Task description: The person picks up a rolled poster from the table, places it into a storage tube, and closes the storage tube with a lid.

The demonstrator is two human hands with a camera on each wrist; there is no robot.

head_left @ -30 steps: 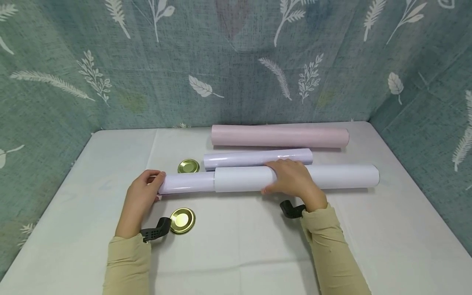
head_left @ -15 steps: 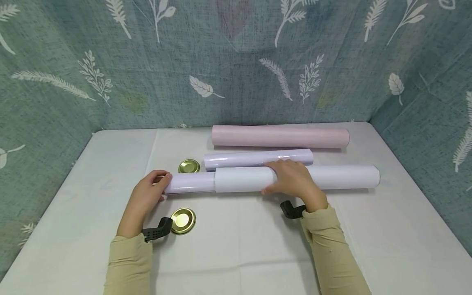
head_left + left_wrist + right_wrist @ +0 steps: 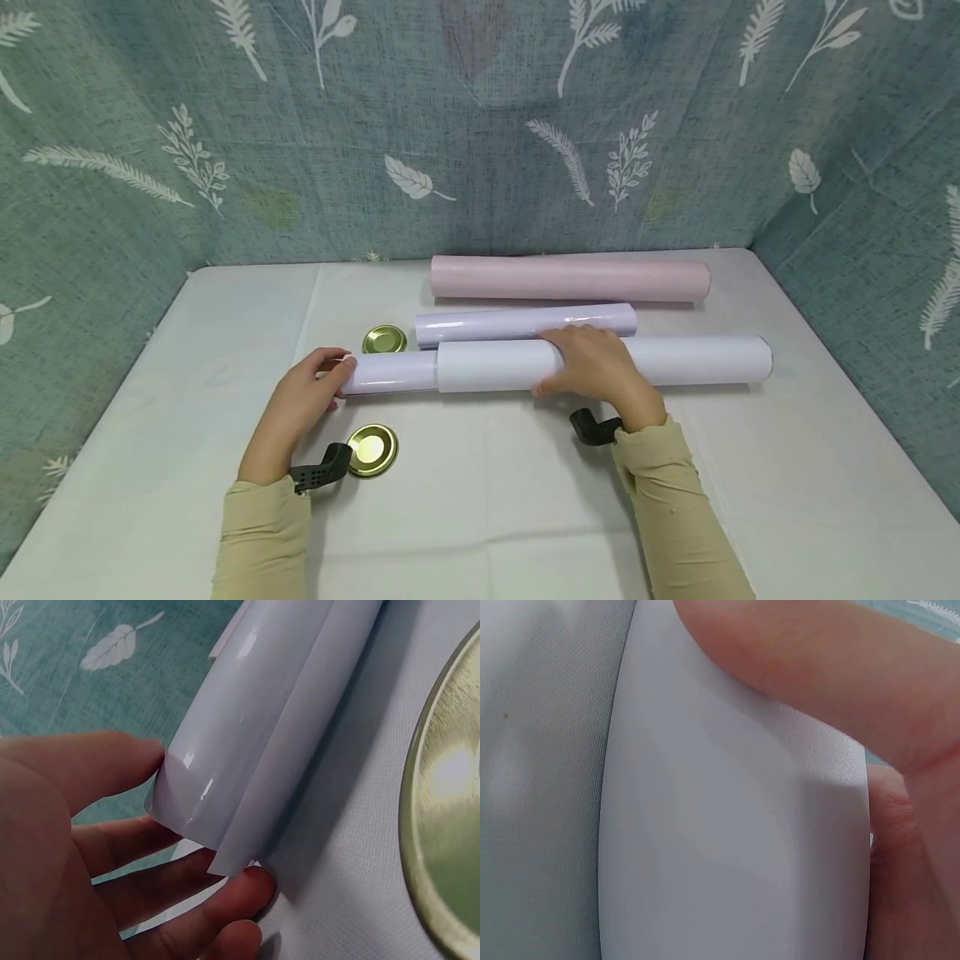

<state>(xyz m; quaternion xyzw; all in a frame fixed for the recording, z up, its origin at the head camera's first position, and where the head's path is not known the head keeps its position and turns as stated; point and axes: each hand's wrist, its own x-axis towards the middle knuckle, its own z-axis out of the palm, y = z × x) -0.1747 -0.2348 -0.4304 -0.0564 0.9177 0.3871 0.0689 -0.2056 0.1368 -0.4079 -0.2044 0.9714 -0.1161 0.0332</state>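
We look down on a white table (image 3: 540,517), where two khaki sleeves (image 3: 261,533) reach in from the near side. The left hand (image 3: 296,398) grasps the outer end of a lilac roll (image 3: 393,372), thumb on its upper side and the other fingers around its end. In the left wrist view we also make out a loose edge (image 3: 274,735) running lengthwise along the roll.

To the right, the lilac roll meets the left end of a wider white tube (image 3: 697,360) and seems to run inside; we cannot tell how far. The right hand (image 3: 596,367) grasps the white tube near its middle, thumb on the near side, palm over the top. Roll and tube lie crosswise, mid-table.

Just behind the white tube we find a second roll (image 3: 525,322), lilac and glossy too; whether the two touch, we cannot tell. Farther back, near the table's far edge, lies a pink tube (image 3: 570,277). We count two gold lids: the far lid (image 3: 384,337) just beyond the lilac roll, which hides its lower rim, and the near lid (image 3: 372,450) beside the left wrist's black mount (image 3: 322,469). A leaf-patterned curtain (image 3: 480,125) hangs behind.
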